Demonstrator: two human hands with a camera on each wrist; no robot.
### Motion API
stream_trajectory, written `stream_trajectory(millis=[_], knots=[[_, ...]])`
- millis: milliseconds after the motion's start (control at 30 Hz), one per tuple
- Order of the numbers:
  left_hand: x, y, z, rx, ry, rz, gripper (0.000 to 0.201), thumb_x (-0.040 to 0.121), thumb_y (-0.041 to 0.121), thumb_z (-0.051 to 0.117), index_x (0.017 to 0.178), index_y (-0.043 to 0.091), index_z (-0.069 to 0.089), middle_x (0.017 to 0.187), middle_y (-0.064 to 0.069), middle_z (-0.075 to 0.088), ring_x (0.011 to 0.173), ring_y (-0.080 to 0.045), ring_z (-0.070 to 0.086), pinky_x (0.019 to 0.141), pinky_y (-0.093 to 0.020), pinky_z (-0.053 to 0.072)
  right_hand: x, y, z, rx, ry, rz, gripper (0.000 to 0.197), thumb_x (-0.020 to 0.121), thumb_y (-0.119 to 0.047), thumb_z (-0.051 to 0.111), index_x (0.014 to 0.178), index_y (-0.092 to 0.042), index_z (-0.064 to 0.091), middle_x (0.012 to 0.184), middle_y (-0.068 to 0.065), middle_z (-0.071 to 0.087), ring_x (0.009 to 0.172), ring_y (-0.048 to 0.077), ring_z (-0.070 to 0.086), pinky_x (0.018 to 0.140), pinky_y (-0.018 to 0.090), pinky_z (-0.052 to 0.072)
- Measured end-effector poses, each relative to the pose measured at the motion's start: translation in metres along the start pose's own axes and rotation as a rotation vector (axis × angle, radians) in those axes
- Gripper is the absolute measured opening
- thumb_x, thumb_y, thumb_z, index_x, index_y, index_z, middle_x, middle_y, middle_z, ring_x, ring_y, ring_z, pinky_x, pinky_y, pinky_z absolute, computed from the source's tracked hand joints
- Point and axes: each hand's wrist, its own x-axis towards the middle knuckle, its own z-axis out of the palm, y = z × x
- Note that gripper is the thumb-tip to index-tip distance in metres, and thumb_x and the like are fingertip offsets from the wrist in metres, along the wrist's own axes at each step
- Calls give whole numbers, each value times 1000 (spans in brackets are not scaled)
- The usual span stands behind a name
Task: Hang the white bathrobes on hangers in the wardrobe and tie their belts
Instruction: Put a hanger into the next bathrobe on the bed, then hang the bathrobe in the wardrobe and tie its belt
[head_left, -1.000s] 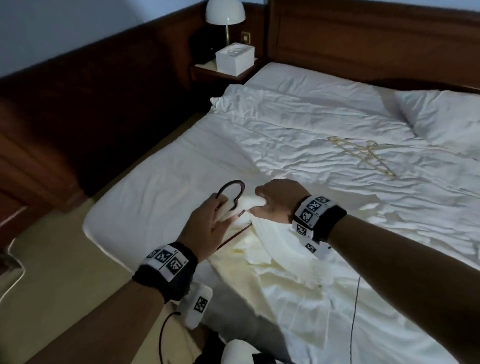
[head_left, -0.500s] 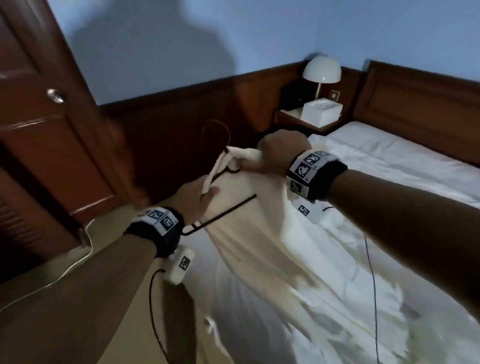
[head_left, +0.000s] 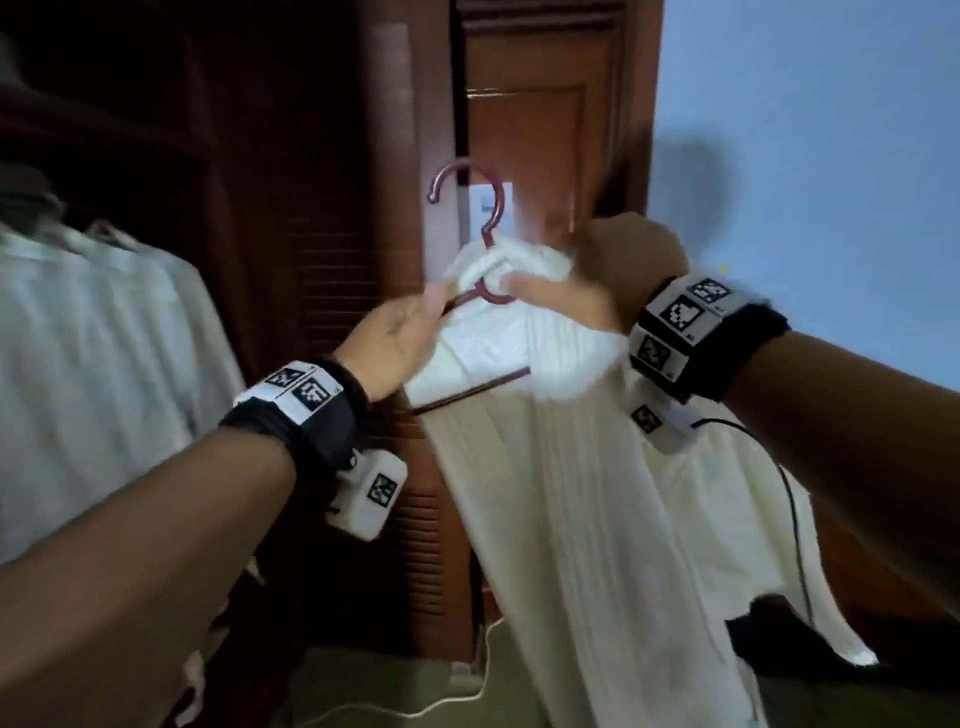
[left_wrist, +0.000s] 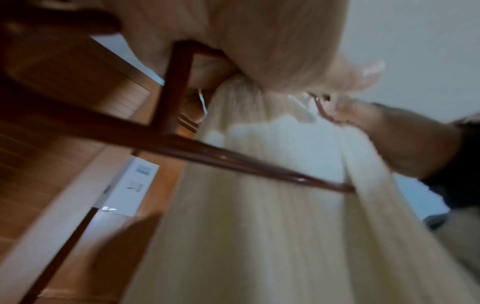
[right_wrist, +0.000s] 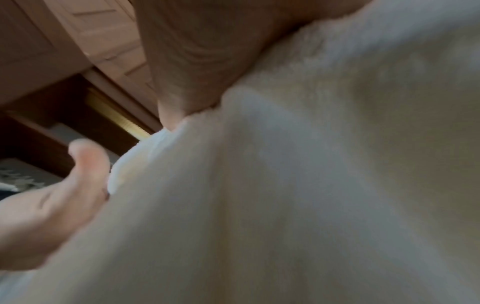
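A white bathrobe (head_left: 587, 493) hangs from a dark red hanger (head_left: 491, 208) that I hold up in front of the wardrobe. My left hand (head_left: 410, 332) grips the hanger's left arm and the robe's shoulder. My right hand (head_left: 587, 291) holds the bunched collar at the base of the hook, thumb on the cloth. In the left wrist view the hanger's frame (left_wrist: 233, 158) crosses the robe (left_wrist: 259, 226). The right wrist view is filled by the robe (right_wrist: 311, 185), with my thumb (right_wrist: 182, 61) pressed on it.
Another white robe (head_left: 93, 374) hangs inside the open wardrobe at the left. A louvred wardrobe door (head_left: 353, 312) stands behind my hands, with a room door (head_left: 545, 130) and blue wall (head_left: 805, 156) to the right. A white cable (head_left: 415, 701) lies on the floor.
I have lifted the robe and hanger off the bed and turned left from the bed to the wardrobe. Both hands stay on the hanger and robe, now held higher.
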Motion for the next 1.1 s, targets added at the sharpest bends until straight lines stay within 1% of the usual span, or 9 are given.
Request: stream_trajectory(millis=[167,300,467,533,667,767,933,1000,1100], knots=[[-45,-59,-108,-30,214,-281,33,93,36,64,81,5,63,67,3,61,59,-9,54,57,-22,42,69,-119,61,123,12,-261,76,70,-89,30,57,-19,56,62,-3,57,67,24,57,58,29,43],[-82,-126,-195,559,292,-443,18,83,10,60,75,12,44,65,-1,47,60,-20,45,49,-25,35,118,-196,107,144,11,-455,79,68,-91,26,59,-19,59,61,-4,57,63,22,57,57,27,44],[-128,-190,-274,1045,344,-799,27,83,10,53,63,16,36,71,-7,50,72,-31,53,60,-31,38,191,-267,162,103,65,-613,83,71,-91,16,58,-21,59,55,-4,56,50,19,54,52,26,44],[-116,-198,-293,1039,448,-820,27,84,13,55,60,13,42,65,-7,52,68,-31,57,58,-32,38,221,-295,181,173,100,-617,75,76,-83,21,57,-21,58,55,-3,56,50,18,54,51,27,45],[-43,-203,-307,523,670,-650,15,80,6,51,76,-7,56,63,-16,57,50,-30,63,61,-48,57,283,-380,218,334,93,-634,68,80,-79,25,69,-22,59,67,-4,57,60,16,55,53,28,43],[7,-219,-316,398,743,-602,18,76,9,50,84,-7,55,71,-17,56,52,-30,62,62,-52,57,324,-451,238,569,58,-684,76,74,-85,13,83,-28,61,96,-2,66,87,21,60,72,37,49],[6,-245,-383,1002,586,-712,15,78,16,55,69,19,43,64,3,50,59,-13,46,54,-24,37,375,-528,240,856,-35,-791,59,83,-75,29,116,-31,48,127,5,55,114,27,52,91,39,43],[-9,-245,-426,1102,630,-752,12,80,17,54,72,19,46,69,4,53,66,-17,48,59,-29,38,390,-569,242,971,-163,-793,64,72,-82,40,115,-35,48,115,1,58,110,23,55,81,34,43],[-26,-232,-500,1199,765,-782,11,80,9,53,74,17,50,74,0,59,73,-26,56,66,-33,45,409,-629,241,1139,-372,-771,76,62,-64,63,129,-31,50,100,-2,60,90,15,58,63,27,39]])
